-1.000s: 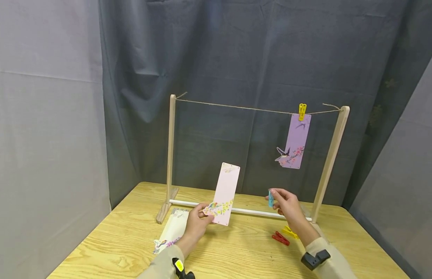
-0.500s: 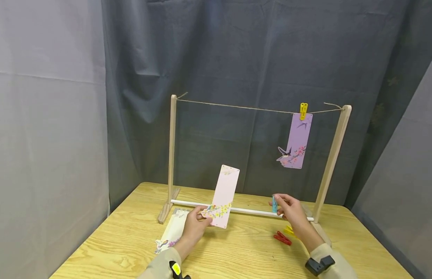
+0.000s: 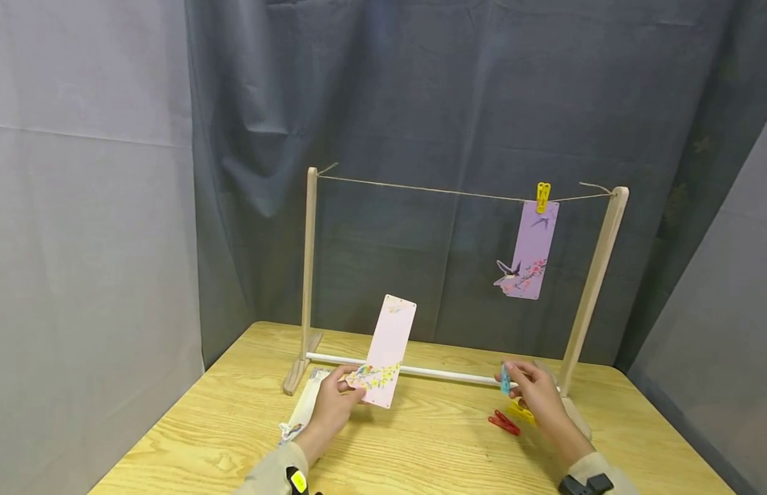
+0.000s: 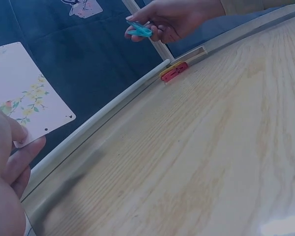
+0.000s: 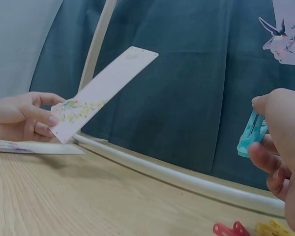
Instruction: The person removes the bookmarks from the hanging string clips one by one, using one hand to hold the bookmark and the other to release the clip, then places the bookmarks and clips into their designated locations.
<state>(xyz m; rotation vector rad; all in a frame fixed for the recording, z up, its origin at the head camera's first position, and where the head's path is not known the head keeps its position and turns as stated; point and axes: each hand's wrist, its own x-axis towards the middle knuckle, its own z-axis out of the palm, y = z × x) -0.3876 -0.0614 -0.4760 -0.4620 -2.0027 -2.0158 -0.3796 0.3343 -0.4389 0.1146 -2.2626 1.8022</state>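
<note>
At the far left of what I have to work with, a pale card (image 3: 304, 402) lies on the table (image 3: 420, 440), partly behind the left hand (image 3: 332, 405); whether it is one sheet or several I cannot tell. That hand pinches the pink card (image 3: 392, 344) at its lower left edge, thumb over the printed flowers, fingers behind. The card is up off the table, tilted, well below the string (image 3: 420, 188). It stands out straight without sagging, so I judge it light and fairly stiff, thin enough to crease if squeezed, and perhaps a little slick. I would hold it by an edge, flat between thumb and fingers; this low grip leaves the top margin free but could let the card swing.

Further right, the red clothespin (image 3: 503, 422) rests on the table. Above it, the blue clothespin (image 5: 252, 135) is pinched between thumb and fingers of the right hand (image 3: 536, 393). It looks like light, hard plastic with some spring to it; I would press it at the handle ends, squarely, since a skewed pinch could make it slip. A yellow clothespin (image 3: 522, 412) lies just beside the red one. Higher up at the right, the purple card (image 3: 534, 247) hangs from the string under another yellow clothespin (image 3: 543, 198), gripped at its top edge.
</note>
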